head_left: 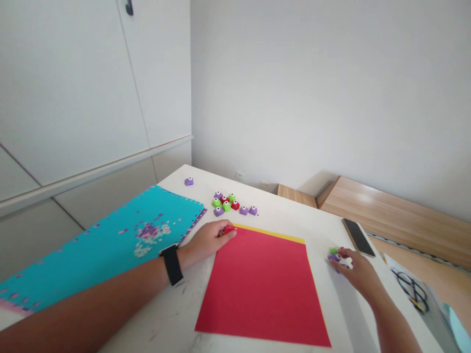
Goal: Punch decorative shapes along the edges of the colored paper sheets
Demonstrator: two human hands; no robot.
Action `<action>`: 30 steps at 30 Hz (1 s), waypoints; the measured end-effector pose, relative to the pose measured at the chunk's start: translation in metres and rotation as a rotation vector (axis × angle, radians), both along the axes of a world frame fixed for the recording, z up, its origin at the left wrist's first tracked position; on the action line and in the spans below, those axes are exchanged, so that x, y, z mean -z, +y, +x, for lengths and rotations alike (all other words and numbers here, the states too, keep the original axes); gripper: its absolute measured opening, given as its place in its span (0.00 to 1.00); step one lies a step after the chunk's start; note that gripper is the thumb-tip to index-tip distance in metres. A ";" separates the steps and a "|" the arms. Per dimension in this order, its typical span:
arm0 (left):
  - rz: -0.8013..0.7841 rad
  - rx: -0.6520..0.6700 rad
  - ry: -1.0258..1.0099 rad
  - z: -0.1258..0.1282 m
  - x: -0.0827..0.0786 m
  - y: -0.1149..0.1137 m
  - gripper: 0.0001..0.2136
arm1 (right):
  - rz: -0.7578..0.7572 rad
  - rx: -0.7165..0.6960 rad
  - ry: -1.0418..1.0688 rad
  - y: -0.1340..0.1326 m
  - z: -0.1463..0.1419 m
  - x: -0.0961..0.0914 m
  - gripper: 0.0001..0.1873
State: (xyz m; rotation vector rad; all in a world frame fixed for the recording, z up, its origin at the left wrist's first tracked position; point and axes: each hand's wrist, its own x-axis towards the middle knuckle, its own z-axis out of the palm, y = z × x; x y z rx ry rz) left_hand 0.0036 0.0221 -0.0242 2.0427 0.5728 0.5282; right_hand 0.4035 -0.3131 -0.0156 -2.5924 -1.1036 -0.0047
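A red sheet of paper (263, 287) lies on the white table, with the edge of a yellow sheet (272, 233) showing beneath it. My left hand (211, 235) is closed around a small red craft punch (229, 228) at the paper's top left corner. Over at the right, my right hand (355, 269) has its thumb and fingers closed about small punches. A green punch (334, 250) and a purple punch (333, 258) show at its fingertips, partly covered by the fingers.
Several purple, green and red punches (226, 206) cluster behind the paper; one purple punch (189, 181) stands apart. Paper bits (150, 233) lie on a blue sheet (110, 255) with punched edges. A dark phone (358, 237) rests by the table's right edge, and a coiled cable (414, 291) lies beyond.
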 end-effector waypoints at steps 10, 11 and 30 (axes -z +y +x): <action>-0.018 -0.017 -0.036 0.000 -0.004 -0.002 0.16 | -0.098 0.185 -0.055 0.022 -0.022 0.000 0.21; -0.033 -0.023 -0.045 0.000 -0.004 -0.002 0.16 | 0.004 0.173 -0.017 0.028 -0.028 -0.008 0.23; -0.044 -0.019 -0.044 -0.001 0.000 0.000 0.17 | 0.640 -0.287 1.378 0.234 -0.193 -0.038 0.22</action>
